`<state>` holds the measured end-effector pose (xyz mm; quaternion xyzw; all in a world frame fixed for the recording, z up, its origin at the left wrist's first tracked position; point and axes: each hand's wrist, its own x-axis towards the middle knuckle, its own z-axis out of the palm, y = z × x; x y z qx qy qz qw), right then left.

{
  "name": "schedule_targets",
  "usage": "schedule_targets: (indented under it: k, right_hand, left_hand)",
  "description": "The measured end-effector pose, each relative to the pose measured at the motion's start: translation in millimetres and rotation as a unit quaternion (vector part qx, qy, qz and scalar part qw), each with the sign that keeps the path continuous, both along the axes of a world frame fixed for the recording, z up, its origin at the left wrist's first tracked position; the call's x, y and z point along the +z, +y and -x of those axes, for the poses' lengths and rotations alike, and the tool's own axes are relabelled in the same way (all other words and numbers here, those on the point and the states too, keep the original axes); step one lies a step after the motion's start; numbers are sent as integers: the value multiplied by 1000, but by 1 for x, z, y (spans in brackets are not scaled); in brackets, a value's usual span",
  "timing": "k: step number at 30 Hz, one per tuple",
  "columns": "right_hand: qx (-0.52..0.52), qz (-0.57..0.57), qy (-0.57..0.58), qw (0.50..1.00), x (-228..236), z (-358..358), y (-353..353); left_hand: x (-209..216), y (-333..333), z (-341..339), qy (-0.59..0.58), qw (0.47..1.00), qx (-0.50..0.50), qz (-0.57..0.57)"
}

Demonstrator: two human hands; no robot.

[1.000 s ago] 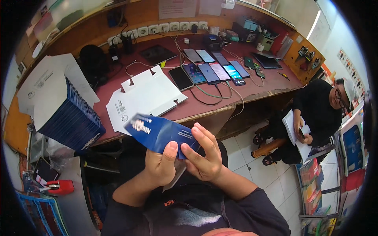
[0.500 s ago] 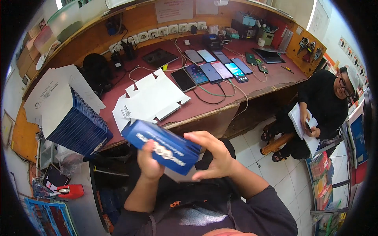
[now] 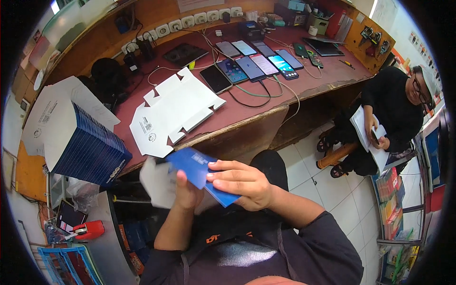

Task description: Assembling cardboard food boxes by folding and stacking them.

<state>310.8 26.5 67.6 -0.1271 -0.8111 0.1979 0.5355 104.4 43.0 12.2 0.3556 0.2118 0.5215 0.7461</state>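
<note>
In front of my chest is a blue cardboard box (image 3: 192, 166), tilted, with a white panel (image 3: 159, 183) swung out and blurred at its left side. My left hand (image 3: 188, 194) grips the box from below with its thumb up against the side. Over the right part lies my right hand (image 3: 244, 185), fingers together and pressed on the blue face, its thumb hidden. A flat, white die-cut carton sheet (image 3: 173, 109) rests on the desk just beyond. To the left stands a tall stack of blue-and-white carton sheets (image 3: 90, 142).
Several phones (image 3: 250, 69) with charging cables lie on the red desk (image 3: 332, 71), near a dark tablet (image 3: 185, 54). A row of white sockets (image 3: 187, 21) lines the back. A red tape dispenser (image 3: 89, 230) sits at lower left. Another person (image 3: 392, 109) sits at right with papers and a phone.
The box has turned in my hands, and a white panel now shows at its left. My right hand has come from spread beside the box to pressed on it. The view has shifted slightly.
</note>
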Motion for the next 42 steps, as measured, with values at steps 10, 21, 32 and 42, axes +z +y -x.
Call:
schedule_targets:
  k: [10, 21, 32, 42]
  right_hand:
    - [7, 69, 74, 995, -2, -4, 6]
    - [-217, -5, -32, 976, -14, 15, 12]
    - [-51, 277, 48, 958, 5, -7, 2]
    - [-37, 270, -28, 962, 34, -22, 17]
  left_hand:
    - [16, -24, -16, 84, 982, 120, -123]
    - [21, -37, -28, 279, 924, 141, -222]
    - [79, -19, 11, 391, 838, -103, -368]
    - [107, -23, 29, 420, 756, -209, -456]
